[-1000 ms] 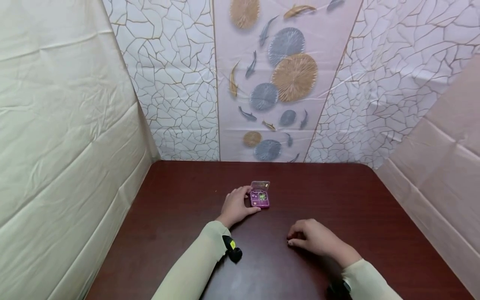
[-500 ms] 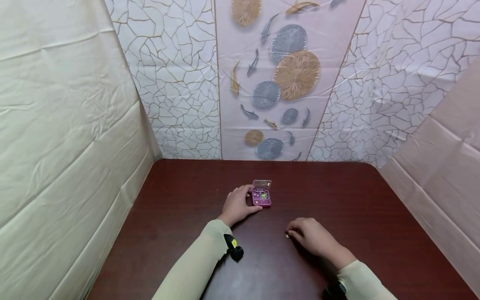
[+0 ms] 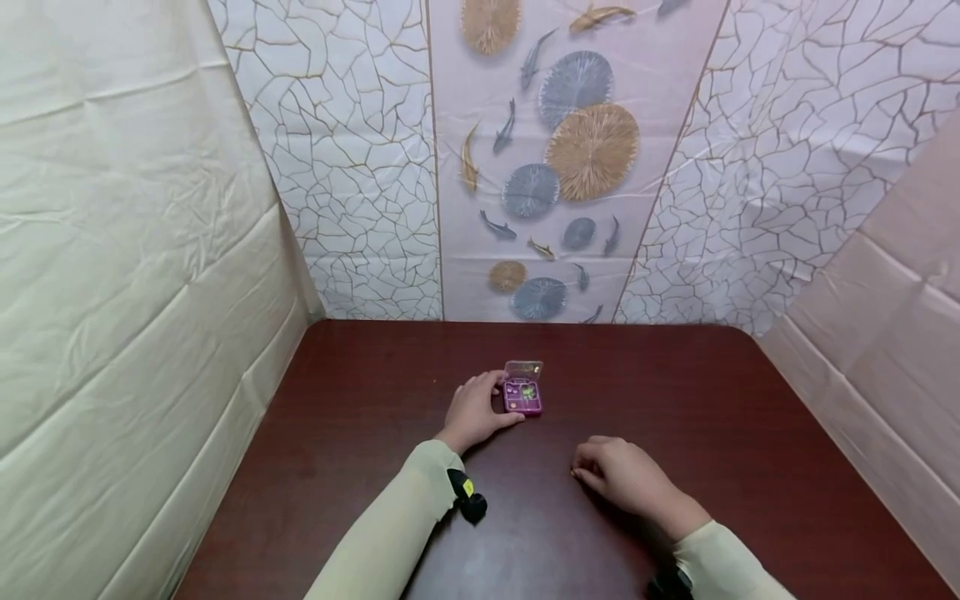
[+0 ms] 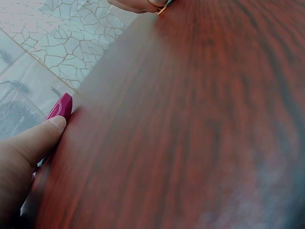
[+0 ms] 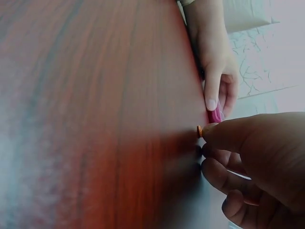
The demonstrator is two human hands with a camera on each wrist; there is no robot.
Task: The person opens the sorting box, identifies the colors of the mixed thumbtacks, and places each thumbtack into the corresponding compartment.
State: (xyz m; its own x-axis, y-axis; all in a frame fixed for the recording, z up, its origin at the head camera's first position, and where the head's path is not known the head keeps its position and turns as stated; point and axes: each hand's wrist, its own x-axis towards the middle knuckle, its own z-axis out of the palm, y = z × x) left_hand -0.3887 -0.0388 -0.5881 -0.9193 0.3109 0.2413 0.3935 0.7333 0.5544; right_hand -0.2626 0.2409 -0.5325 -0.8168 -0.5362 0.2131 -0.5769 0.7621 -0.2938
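Observation:
My left hand (image 3: 474, 412) holds a small purple pill box (image 3: 522, 397) on the table, thumb at its near side and fingers at the far side. The box's clear lid (image 3: 524, 369) stands raised, and small green and pale pieces lie in its compartments. Nearer to me, to the right of the box, my right hand (image 3: 624, 475) is low over the table. Its thumb and forefinger pinch a small orange disc (image 5: 199, 131), best seen in the right wrist view. The left wrist view shows only the edge of the pill box (image 4: 61, 106) beside my thumb.
The dark red-brown wooden table (image 3: 375, 500) reaches back to a patterned cloth (image 3: 360, 167). Cream cloth (image 3: 135, 250) hangs along the left side, and pinkish cloth (image 3: 885, 300) along the right. A tiny pale speck (image 3: 434, 381) lies on the table left of my left hand.
My right hand has shifted slightly left, and its thumb and fingertips have closed in. My left hand has stayed at the pill box. The head view has moved a little.

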